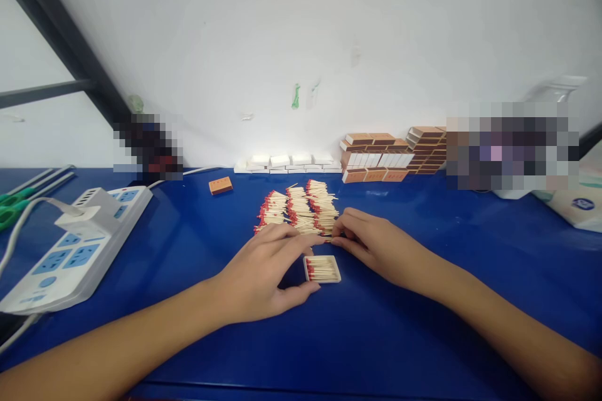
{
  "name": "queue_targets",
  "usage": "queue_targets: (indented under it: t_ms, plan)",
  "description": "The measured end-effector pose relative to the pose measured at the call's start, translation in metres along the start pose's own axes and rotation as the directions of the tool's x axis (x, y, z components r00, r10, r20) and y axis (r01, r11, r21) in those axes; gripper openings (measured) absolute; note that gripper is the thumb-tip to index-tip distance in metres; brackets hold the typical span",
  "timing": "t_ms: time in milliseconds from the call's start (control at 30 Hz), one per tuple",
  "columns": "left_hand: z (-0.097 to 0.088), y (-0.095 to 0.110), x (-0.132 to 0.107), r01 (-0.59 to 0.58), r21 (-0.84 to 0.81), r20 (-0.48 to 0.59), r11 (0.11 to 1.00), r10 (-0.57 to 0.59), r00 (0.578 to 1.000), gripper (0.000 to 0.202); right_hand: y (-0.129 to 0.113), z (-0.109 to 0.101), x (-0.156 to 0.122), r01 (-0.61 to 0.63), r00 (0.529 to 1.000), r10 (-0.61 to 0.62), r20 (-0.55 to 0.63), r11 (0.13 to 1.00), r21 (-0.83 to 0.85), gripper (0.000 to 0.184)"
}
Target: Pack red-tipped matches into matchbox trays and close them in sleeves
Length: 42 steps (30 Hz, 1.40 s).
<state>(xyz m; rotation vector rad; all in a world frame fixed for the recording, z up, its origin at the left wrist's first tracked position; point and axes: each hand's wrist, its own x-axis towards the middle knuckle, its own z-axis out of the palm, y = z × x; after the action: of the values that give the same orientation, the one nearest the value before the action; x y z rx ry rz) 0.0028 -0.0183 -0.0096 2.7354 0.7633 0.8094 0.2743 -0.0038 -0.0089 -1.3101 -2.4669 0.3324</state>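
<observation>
Centre frame: my left hand [263, 266] spreads open, thumb beside the small white rectangular tray [337, 268] | right hand [371, 235] nearly pinched at heaped red-headed wooden matchsticks [298, 203], hold unclear | I'd pinch lightly, heads aligned leftward.

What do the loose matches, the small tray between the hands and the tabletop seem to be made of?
Loose matches: likely wood, dull and pale, with slim sticks and red heads.
Small tray: probably matte off-white card, by its thin walls; plastic isn't ruled out.
Tabletop: glossy blue, reflecting light; painted or laminated, unclear.
</observation>
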Motion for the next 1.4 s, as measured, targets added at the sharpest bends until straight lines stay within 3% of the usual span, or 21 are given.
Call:
queue_targets:
  t_ms: [333, 1067, 1267, 1400]
  plan:
    - [-0.001, 0.001, 0.000, 0.016, 0.004, 0.010, 1.000, -0.016, 1.000, 0.058, 0.003, -0.007, -0.003, -0.039, 0.998, 0.041, 0.050, 0.999, -0.033, 0.016]
    - [-0.001, 0.000, -0.001, 0.011, 0.004, 0.001, 1.000, -0.011, 1.000, 0.059, 0.003, -0.015, -0.006, -0.119, 0.976, 0.098, 0.194, 0.988, 0.099, 0.023]
    - [0.000, -0.001, 0.000, 0.015, 0.000, -0.013, 1.000, -0.015, 1.000, 0.062, -0.012, -0.018, -0.007, -0.068, 0.991, 0.034, 0.130, 0.961, 0.267, 0.026]
    - [0.001, -0.001, 0.000, 0.015, -0.005, -0.033, 1.000, -0.015, 0.999, 0.061, -0.028, -0.015, -0.009, -0.049, 0.987, -0.004, 0.162, 0.945, 0.323, 0.020]
